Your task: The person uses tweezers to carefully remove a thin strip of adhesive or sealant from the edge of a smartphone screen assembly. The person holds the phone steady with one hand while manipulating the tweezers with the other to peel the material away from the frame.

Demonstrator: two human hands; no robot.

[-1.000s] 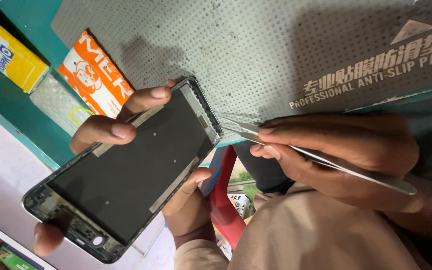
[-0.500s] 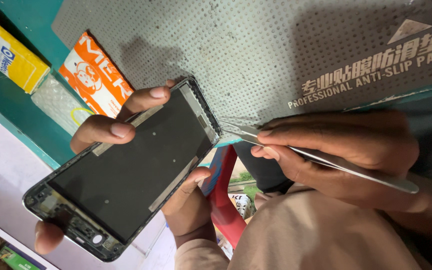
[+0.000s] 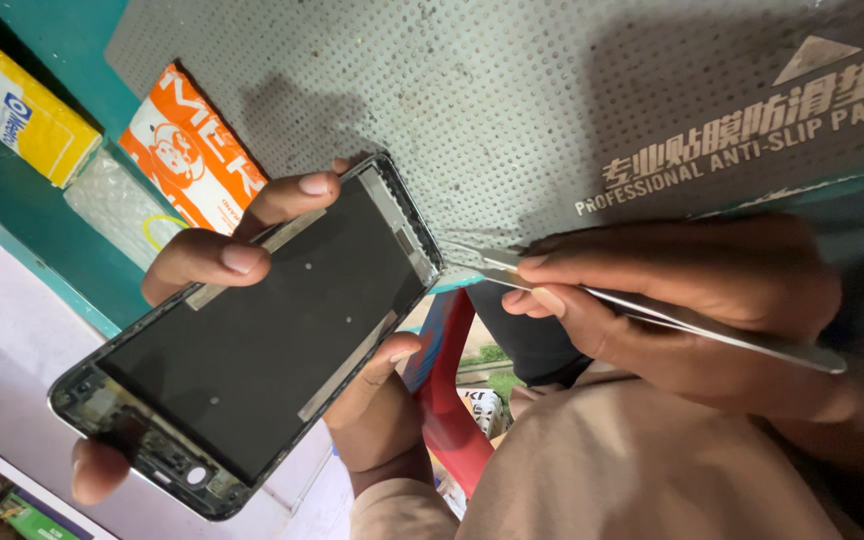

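Note:
My left hand (image 3: pixel 377 410) grips an opened phone frame (image 3: pixel 262 330) by its long edges, with the dark inner plate facing up and bare camera parts at its lower end. In my right hand (image 3: pixel 692 280) is a pair of thin metal tweezers (image 3: pixel 752 345), pinched between thumb and fingers. The tweezer tips reach the frame's upper right corner, just over the edge of a grey perforated anti-slip mat (image 3: pixel 512 110).
An orange packet (image 3: pixel 187 150), a piece of bubble wrap (image 3: pixel 117 205) and a yellow box (image 3: pixel 12 100) lie on the teal tabletop (image 3: pixel 42 230) left of the mat. A red object (image 3: pixel 447 380) and my beige clothing (image 3: pixel 632 470) show below the table edge.

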